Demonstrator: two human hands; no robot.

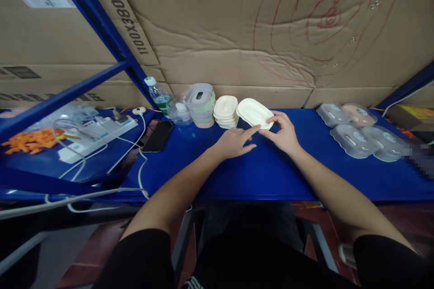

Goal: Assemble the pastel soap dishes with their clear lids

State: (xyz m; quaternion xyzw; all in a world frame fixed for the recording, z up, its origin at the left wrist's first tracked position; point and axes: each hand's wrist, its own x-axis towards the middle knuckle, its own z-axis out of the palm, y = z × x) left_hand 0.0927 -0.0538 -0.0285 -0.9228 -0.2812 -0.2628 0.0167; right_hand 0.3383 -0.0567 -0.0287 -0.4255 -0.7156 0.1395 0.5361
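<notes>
A cream oval tray or lid with a raised rim (255,113) is tilted up above the blue table. My right hand (284,133) pinches its right end, thumb below and fingers on the surface. My left hand (233,141) is at its lower edge, index finger stretched out to the rim, thumb apart; whether the finger presses on it I cannot tell. Just left of the tray stands a stack of similar cream pieces (226,110). Beside that is a taller stack of grey, green and pinkish containers (200,104).
Several clear-lidded containers (354,140) sit at the right. On the left are a water bottle (159,97), a clear plastic container (179,110), a black phone (158,136), a power strip (98,137) with white cables and orange pieces (32,140). A cardboard wall (217,22) closes the back.
</notes>
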